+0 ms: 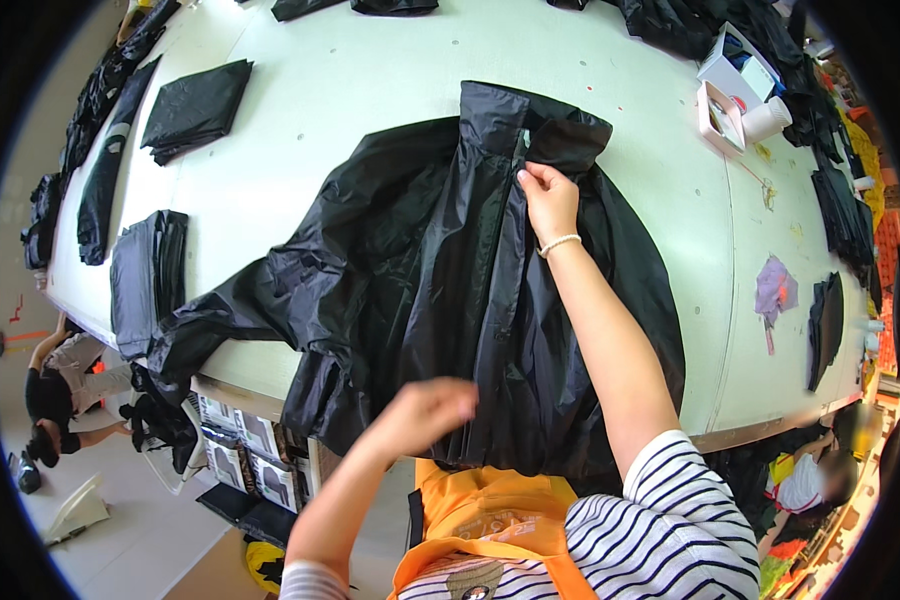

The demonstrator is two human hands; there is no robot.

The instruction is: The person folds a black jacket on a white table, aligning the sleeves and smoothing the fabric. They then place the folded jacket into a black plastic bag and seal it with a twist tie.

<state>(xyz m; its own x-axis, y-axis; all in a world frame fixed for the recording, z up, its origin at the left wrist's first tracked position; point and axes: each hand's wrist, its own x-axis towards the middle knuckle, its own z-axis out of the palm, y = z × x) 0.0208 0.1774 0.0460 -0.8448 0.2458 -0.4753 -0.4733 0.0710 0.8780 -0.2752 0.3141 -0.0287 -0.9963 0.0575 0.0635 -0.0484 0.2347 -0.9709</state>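
A black, shiny jacket (440, 250) lies spread on the pale table, its collar at the far end and its hem hanging toward me over the near edge. My right hand (550, 205), with a beaded bracelet at the wrist, pinches the front placket just below the collar. Lower down, my left hand (425, 415) hovers over the bottom of the jacket's front. Motion blurs its fingers, so whether they grip anything cannot be made out. One sleeve (240, 305) stretches left toward a folded stack.
Folded black garments (150, 270) lie at the left, with another folded piece (198, 105) beyond. At the far right stand a white box (725, 75), a pink tray (712, 125) and a white cup (767, 120). A purple scrap (773, 288) lies nearer. Other people work left and right.
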